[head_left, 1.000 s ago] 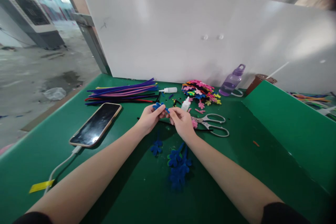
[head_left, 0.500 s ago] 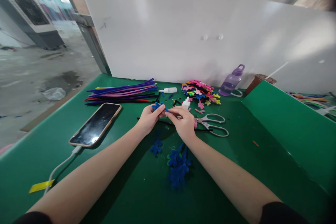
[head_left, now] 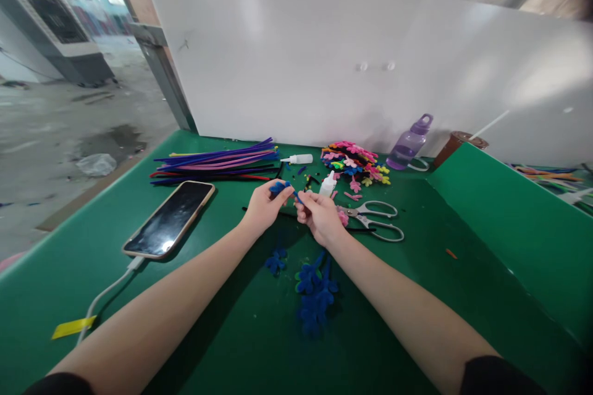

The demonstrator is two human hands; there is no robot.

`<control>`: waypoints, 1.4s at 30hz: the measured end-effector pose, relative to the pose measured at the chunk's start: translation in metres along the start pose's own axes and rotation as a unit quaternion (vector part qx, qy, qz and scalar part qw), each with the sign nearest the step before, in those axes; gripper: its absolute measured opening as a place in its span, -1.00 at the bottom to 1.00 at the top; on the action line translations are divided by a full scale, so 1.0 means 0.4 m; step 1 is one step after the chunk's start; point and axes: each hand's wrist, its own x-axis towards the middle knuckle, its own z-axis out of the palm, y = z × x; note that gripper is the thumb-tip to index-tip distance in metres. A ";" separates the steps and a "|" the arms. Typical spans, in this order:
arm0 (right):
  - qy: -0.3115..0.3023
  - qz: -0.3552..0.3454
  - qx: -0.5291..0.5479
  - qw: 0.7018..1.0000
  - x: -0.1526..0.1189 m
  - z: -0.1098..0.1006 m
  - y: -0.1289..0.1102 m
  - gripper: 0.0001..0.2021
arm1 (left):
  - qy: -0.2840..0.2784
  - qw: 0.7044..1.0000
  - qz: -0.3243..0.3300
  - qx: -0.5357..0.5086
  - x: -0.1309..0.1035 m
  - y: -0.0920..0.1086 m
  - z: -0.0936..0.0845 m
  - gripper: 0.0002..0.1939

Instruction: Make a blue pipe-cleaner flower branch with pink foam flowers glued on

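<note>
Left hand (head_left: 265, 205) pinches a blue flower (head_left: 278, 187) above the table (head_left: 426, 228); right hand (head_left: 322, 213) grips its stem (head_left: 297, 196) (white bottle (head_left: 328, 185) just on the far side). Uneven pulling could bend it.

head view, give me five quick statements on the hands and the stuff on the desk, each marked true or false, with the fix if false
1. The left hand and right hand share one blue chenille piece. True.
2. A white cable is plugged into the smartphone. True.
3. The scissors lie to the left of the smartphone. False: they lie to its right.
4. The purple water bottle stands to the right of the multicoloured flower pile. True.
5. The cluster of blue chenille flowers lies beyond the hands, against the white panel. False: it lies nearer the camera than the hands.
</note>
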 end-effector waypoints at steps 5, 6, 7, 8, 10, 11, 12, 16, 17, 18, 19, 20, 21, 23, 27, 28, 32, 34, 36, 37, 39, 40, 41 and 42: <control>-0.088 0.120 0.119 0.982 0.001 -0.001 -0.014 -0.80 | 0.010 0.999 -0.012 -0.031 0.000 -0.012 0.001 -0.76; -0.079 0.100 0.089 0.988 -0.001 0.000 -0.014 -0.79 | 0.013 0.999 -0.021 -0.045 0.001 -0.015 0.002 -0.73; -0.059 0.060 0.040 0.996 -0.002 0.000 -0.012 -0.79 | 0.016 0.997 -0.030 -0.063 0.001 -0.017 0.003 -0.71; -0.032 0.004 -0.021 0.999 -0.005 0.001 -0.010 -0.79 | 0.020 0.996 -0.038 -0.084 0.002 -0.020 0.004 -0.69; 0.027 -0.127 -0.147 0.981 -0.011 0.003 -0.006 -0.81 | 0.032 0.990 -0.046 -0.133 0.005 -0.024 0.006 -0.68; 0.049 -0.188 -0.203 0.960 -0.016 0.003 -0.005 -0.81 | 0.042 0.986 -0.048 -0.154 0.006 -0.026 0.007 -0.69; 0.066 -0.238 -0.251 0.936 -0.021 0.004 -0.005 -0.79 | 0.052 0.983 -0.049 -0.172 0.008 -0.027 0.008 -0.70; 0.074 -0.332 -0.380 0.860 -0.035 0.004 -0.011 -0.79 | 0.062 0.977 -0.059 -0.196 0.009 -0.027 0.011 -0.70; 0.071 -0.338 -0.393 0.852 -0.036 0.003 -0.012 -0.80 | 0.055 0.978 -0.062 -0.191 0.008 -0.026 0.011 -0.70; 0.070 -0.340 -0.400 0.848 -0.036 0.002 -0.012 -0.82 | 0.046 0.980 -0.064 -0.183 0.006 -0.024 0.011 -0.70; 0.072 -0.340 -0.404 0.846 -0.035 0.001 -0.012 -0.83 | 0.038 0.982 -0.066 -0.173 0.004 -0.022 0.010 -0.69; 0.076 -0.339 -0.406 0.845 -0.033 -0.001 -0.011 -0.84 | 0.031 0.984 -0.067 -0.163 0.002 -0.021 0.010 -0.69; 0.081 -0.336 -0.406 0.846 -0.032 -0.002 -0.010 -0.85 | 0.026 0.985 -0.068 -0.154 0.001 -0.019 0.009 -0.69; 0.089 -0.329 -0.407 0.848 -0.029 -0.004 -0.007 -0.83 | 0.023 0.988 -0.072 -0.138 -0.001 -0.018 0.008 -0.69; 0.095 -0.312 -0.411 0.851 -0.028 -0.004 -0.005 -0.79 | 0.032 0.992 -0.071 -0.103 -0.001 -0.015 0.007 -0.69; 0.096 -0.309 -0.411 0.853 -0.028 -0.003 -0.004 -0.79 | 0.032 0.993 -0.068 -0.093 -0.001 -0.014 0.006 -0.69; 0.096 -0.289 -0.398 0.865 -0.029 -0.002 -0.004 -0.77 | 0.022 0.997 -0.051 -0.055 0.000 -0.010 0.003 -0.69; 0.098 -0.274 -0.389 0.874 -0.029 -0.002 -0.005 -0.76 | 0.018 0.998 -0.044 -0.041 -0.001 -0.010 0.001 -0.68; 0.100 -0.255 -0.373 0.886 -0.028 -0.002 -0.006 -0.76 | 0.013 0.999 -0.036 -0.029 -0.001 -0.010 0.001 -0.68; 0.101 -0.244 -0.361 0.894 -0.028 -0.002 -0.007 -0.75 | 0.012 0.999 -0.032 -0.024 -0.002 -0.010 0.001 -0.69; 0.097 -0.224 -0.333 0.911 -0.027 -0.002 -0.008 -0.74 | 0.010 0.999 -0.027 -0.021 -0.002 -0.009 0.002 -0.69; 0.095 -0.217 -0.319 0.918 -0.027 -0.002 -0.008 -0.73 | 0.010 0.999 -0.026 -0.022 -0.003 -0.008 0.003 -0.69; 0.094 -0.212 -0.306 0.923 -0.026 -0.002 -0.008 -0.72 | 0.011 0.999 -0.024 -0.023 -0.003 -0.007 0.004 -0.69; 0.092 -0.208 -0.295 0.928 -0.024 -0.003 -0.008 -0.71 | 0.010 0.999 -0.022 -0.024 -0.004 -0.005 0.004 -0.70</control>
